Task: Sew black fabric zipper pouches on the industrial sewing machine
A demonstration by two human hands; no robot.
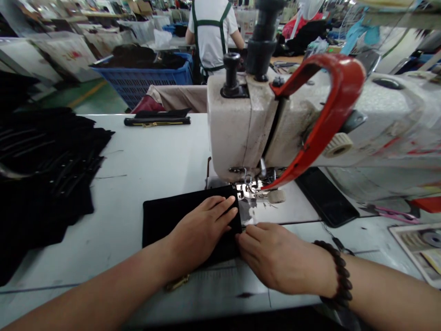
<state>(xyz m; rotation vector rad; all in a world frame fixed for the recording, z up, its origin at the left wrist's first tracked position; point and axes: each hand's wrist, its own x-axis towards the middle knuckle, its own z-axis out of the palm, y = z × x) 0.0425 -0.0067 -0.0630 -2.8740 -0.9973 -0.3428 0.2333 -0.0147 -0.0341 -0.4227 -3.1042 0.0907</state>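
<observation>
With the left hand (203, 227) pressed flat on the black fabric (161, 216) and the right hand (279, 257) pinching its edge, both apparently steady it just before the presser foot (250, 191).

White surface (148, 165), items as follows.
- Pile of black garments (44, 184): left side, heaped, spilling over the near edge.
- Black strip with gold zipper (156, 121): far edge, lying flat.
- Black flat slab (325, 197): right side.
- Pink-handled snips (396, 214): far right.

Beyond the surface: blue crate (144, 80) filled with dark cloth; person in white shirt (212, 32), back turned.
</observation>
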